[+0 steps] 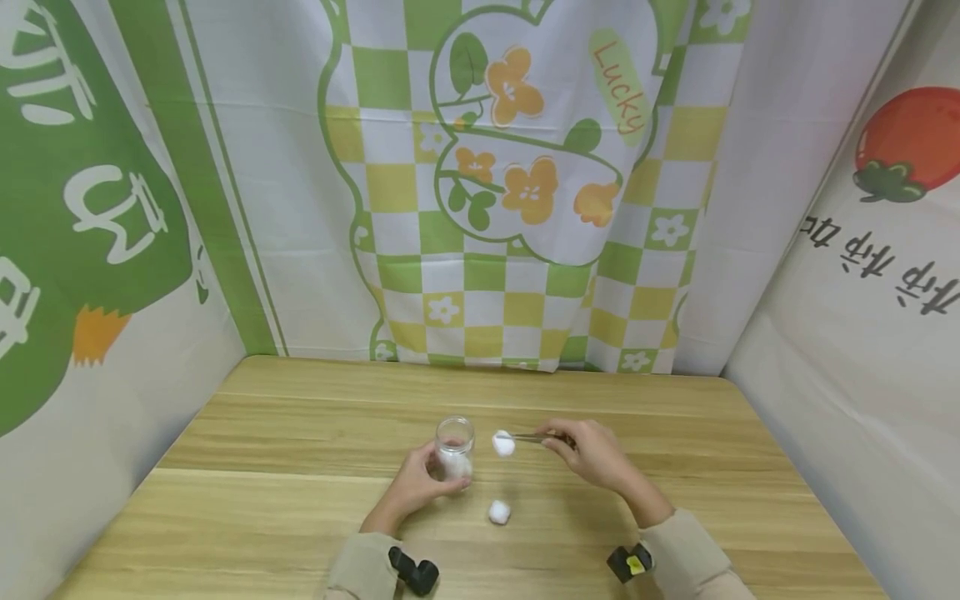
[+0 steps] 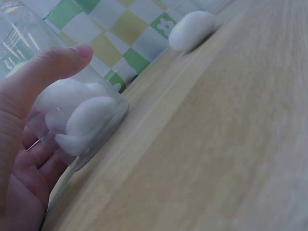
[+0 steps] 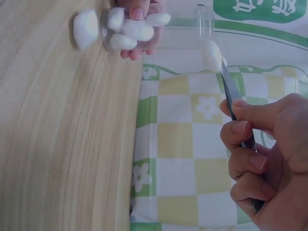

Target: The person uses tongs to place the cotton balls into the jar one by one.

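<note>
My left hand (image 1: 420, 481) holds a clear glass jar (image 1: 455, 435) upright on the table, thumb and fingers around its lower part. Several white cotton balls (image 3: 137, 30) lie in the jar's lower half. In my right hand (image 1: 596, 454) are metal tweezers (image 3: 231, 89), gripped between thumb and curled fingers. Their tips pinch one cotton ball (image 1: 503, 443), raised in the air just right of the jar's mouth and apart from it. Another cotton ball (image 1: 498, 512) sits on the table, between the two hands and nearer to me.
The wooden table (image 1: 300, 433) reaches back to a checked green and yellow curtain (image 1: 487, 292). Printed cloth walls stand at the left and right sides. A small black device (image 1: 414, 572) is strapped at each sleeve cuff.
</note>
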`<action>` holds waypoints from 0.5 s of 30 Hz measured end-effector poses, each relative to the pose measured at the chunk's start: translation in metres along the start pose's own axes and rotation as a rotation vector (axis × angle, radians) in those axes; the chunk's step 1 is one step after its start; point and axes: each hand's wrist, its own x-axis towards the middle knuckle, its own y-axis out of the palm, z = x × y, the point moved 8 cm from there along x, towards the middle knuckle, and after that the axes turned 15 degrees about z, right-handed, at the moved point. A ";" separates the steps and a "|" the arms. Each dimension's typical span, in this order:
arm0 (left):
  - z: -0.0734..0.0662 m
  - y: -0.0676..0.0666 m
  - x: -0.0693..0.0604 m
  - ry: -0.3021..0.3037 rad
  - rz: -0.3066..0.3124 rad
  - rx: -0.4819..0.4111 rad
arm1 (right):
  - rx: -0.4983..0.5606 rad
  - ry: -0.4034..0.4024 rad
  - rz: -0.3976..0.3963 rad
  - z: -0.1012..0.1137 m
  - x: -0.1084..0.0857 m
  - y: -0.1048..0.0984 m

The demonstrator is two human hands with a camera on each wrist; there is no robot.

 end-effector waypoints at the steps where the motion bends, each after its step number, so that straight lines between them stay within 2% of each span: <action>1: -0.001 0.000 0.000 -0.002 0.002 -0.002 | 0.001 0.002 -0.003 0.000 0.000 0.000; 9: -0.004 0.001 -0.002 0.001 0.002 -0.012 | -0.001 -0.003 -0.025 0.007 0.003 -0.002; 15: -0.001 0.000 0.000 0.015 0.007 -0.006 | -0.025 -0.016 -0.056 0.015 0.008 -0.006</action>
